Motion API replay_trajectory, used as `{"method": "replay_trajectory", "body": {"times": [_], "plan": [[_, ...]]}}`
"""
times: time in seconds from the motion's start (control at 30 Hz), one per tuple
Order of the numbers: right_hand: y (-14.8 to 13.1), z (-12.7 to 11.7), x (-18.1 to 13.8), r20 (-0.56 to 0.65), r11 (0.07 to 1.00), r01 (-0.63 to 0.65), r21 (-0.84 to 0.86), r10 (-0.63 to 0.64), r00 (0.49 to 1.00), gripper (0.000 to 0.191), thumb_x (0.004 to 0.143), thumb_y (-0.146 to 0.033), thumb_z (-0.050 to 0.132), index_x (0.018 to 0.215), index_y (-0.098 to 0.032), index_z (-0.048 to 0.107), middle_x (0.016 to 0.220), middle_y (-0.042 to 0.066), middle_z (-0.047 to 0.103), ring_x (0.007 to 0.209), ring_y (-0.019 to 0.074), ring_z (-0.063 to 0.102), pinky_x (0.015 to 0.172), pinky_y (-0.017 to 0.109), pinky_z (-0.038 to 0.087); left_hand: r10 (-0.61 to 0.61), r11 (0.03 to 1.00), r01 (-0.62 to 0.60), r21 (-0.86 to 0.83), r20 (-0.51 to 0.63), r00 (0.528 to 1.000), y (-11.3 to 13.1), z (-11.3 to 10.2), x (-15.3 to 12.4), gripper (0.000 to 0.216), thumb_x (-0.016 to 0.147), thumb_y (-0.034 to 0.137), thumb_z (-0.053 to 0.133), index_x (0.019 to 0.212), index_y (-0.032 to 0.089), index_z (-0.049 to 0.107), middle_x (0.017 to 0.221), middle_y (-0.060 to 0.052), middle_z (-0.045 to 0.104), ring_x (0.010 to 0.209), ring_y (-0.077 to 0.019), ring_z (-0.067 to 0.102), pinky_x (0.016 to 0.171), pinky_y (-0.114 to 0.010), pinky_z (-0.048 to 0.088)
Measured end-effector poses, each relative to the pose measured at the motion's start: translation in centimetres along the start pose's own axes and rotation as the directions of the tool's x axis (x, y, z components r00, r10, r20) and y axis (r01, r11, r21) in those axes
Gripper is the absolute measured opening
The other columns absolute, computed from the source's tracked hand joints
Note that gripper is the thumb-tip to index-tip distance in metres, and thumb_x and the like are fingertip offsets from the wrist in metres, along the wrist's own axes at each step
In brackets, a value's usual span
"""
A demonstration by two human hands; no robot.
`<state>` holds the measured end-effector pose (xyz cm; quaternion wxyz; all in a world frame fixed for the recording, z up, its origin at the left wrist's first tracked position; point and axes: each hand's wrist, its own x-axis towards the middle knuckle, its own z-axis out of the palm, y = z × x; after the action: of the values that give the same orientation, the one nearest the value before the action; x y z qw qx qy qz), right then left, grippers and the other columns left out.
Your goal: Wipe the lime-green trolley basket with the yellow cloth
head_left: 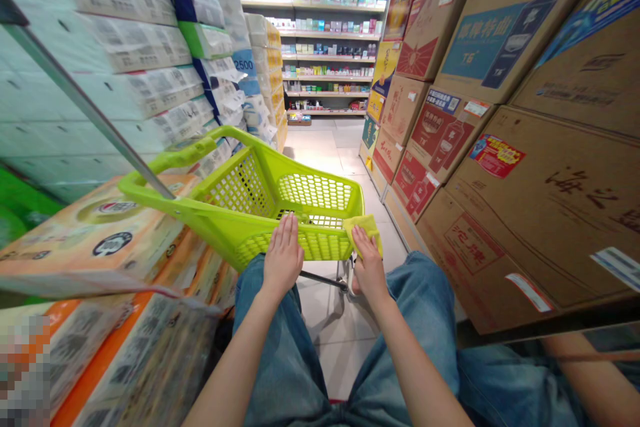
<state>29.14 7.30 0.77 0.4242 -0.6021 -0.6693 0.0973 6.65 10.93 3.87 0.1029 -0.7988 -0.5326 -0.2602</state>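
A lime-green plastic shopping basket trolley point(235, 210) with perforated walls stands before my knees, its grey metal pull handle point(100, 100) slanting up to the left. Against the outside of its near wall lies my left hand point(285, 250), fingers stretched out and close together, with nothing in it. At the basket's right corner my right hand point(367, 253) presses a yellow cloth point(373, 227) onto the rim, its fingers spread over the cloth. Part of the cloth is hidden under that hand. The inside of the basket shows no goods.
Stacked tissue packs point(150, 47) rise on the left, with orange packs point(100, 233) low beside the basket. Cardboard cartons point(550, 173) form a wall on the right. A tiled aisle point(325, 140) leads to shelves point(330, 60) at the back.
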Motion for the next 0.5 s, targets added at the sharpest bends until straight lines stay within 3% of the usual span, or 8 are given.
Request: {"method": "replay_trajectory", "body": {"times": [0.1,0.2,0.37,0.5], "plan": [[-0.1,0.3,0.1,-0.047,0.998,-0.059,-0.012,0.058,0.997,0.081,0.068,0.004,0.035,0.146,-0.016,0.047,0.152,0.009,0.046,0.146,0.0194,0.035,0.124,0.049,0.023,0.0,1.0,0.0,0.011,0.006,1.0,0.0,0.0,0.0,0.072,0.092,0.015,0.038,0.158,0.01,0.008,0.162,-0.014,0.026,0.151,-0.0263,0.022,0.121,-0.046,0.025],[-3.1,1.9,1.2,-0.036,0.994,-0.061,-0.088,0.058,0.998,0.079,0.068,0.006,0.036,0.145,-0.008,0.048,0.151,0.015,0.047,0.146,0.0232,0.036,0.123,0.05,0.023,0.002,1.0,-0.002,0.02,0.007,1.0,0.1,0.1,0.1,0.072,0.092,0.014,0.038,0.158,0.01,0.009,0.162,-0.014,0.026,0.151,-0.0262,0.022,0.121,-0.046,0.026],[-9.5,5.7,4.0,0.133,0.989,0.115,-0.094,-0.102,0.986,0.064,0.079,0.0,0.041,0.142,-0.004,0.05,0.149,0.017,0.049,0.143,0.0259,0.041,0.123,0.047,0.026,0.011,1.0,-0.011,0.015,0.006,1.0,-0.1,0.1,0.0,0.072,0.091,0.014,0.039,0.157,0.009,0.011,0.162,-0.015,0.027,0.151,-0.0267,0.021,0.121,-0.046,0.026],[-10.3,6.2,4.3,0.166,0.981,0.18,-0.066,-0.167,0.972,0.062,0.082,-0.001,0.04,0.144,-0.006,0.048,0.15,0.015,0.048,0.143,0.0237,0.04,0.123,0.045,0.026,0.015,1.0,-0.015,0.016,0.007,1.0,-0.2,0.1,-0.1,0.071,0.092,0.015,0.04,0.157,0.01,0.012,0.161,-0.015,0.029,0.151,-0.0264,0.022,0.121,-0.046,0.027]]}}
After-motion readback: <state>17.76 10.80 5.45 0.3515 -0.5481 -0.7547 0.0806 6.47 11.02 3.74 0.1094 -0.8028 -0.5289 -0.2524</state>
